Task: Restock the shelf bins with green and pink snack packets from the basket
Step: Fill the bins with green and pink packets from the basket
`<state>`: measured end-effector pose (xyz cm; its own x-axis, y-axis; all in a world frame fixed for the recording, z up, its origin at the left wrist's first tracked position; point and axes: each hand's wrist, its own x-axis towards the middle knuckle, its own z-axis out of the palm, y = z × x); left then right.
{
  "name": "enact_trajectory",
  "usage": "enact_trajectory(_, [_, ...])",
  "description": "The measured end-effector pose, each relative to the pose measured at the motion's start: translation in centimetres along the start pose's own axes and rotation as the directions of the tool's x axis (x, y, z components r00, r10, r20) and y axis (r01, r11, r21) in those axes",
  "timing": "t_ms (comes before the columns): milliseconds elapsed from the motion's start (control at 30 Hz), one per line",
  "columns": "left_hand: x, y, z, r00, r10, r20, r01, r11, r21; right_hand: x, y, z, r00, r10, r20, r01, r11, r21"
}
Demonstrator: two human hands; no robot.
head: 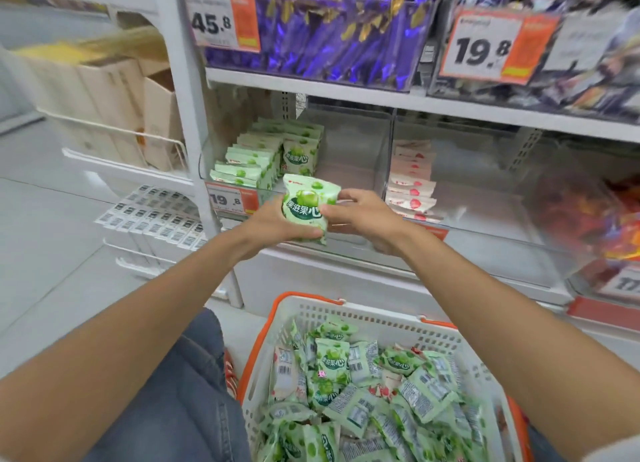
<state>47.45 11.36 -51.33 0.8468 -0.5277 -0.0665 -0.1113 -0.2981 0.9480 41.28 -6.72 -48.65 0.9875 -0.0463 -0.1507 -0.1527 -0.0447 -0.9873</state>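
Both my hands hold one green snack packet (304, 207) upright in front of the shelf. My left hand (277, 224) grips its lower left side, and my right hand (363, 215) pinches its right edge. Behind it, a clear bin (349, 156) holds rows of green packets (266, 156) on its left side. The neighbouring clear bin (485, 170) has a row of pink packets (412, 181) at its left. Below my arms sits a white basket with an orange rim (346, 314), filled with several green packets (374, 402) and a few pink ones.
Upper shelf bins hold purple wrapped sweets (329, 35) with price tags 45.8 and 19.8. A bin of red and orange packets (595, 215) stands at the right. Cardboard boxes (114, 104) fill a white rack to the left. My knee in jeans (187, 385) is beside the basket.
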Motion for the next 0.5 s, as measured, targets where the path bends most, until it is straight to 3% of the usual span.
enact_trajectory(100, [2.2,1.4,-1.5,0.995,-0.072,-0.064,0.068,0.996,-0.063,1.6,-1.0,0.5,1.0,-0.015,-0.003,0.015,0.997,0.072])
enact_trajectory(200, [4.5,3.0,-2.6,0.975,0.08,-0.206,-0.035,0.976,0.215,3.9,-2.0,0.6,0.999,-0.037,-0.029,0.039,0.995,0.095])
enact_trajectory(300, [7.1,3.7,-3.6,0.934,0.218,-0.284,-0.11,0.929,0.352,6.7,-2.8,0.4,0.996,-0.075,-0.047,0.078,0.994,0.08])
enact_trajectory(400, [9.6,4.0,-5.0,0.919,0.25,-0.306,-0.106,0.902,0.419,9.6,-3.2,0.2,0.992,-0.101,-0.075,0.105,0.993,0.057])
enact_trajectory(500, [11.8,2.5,-6.6,0.879,0.31,-0.363,-0.029,0.793,0.608,13.5,-2.4,-0.1,0.972,-0.062,-0.225,0.059,0.998,-0.018])
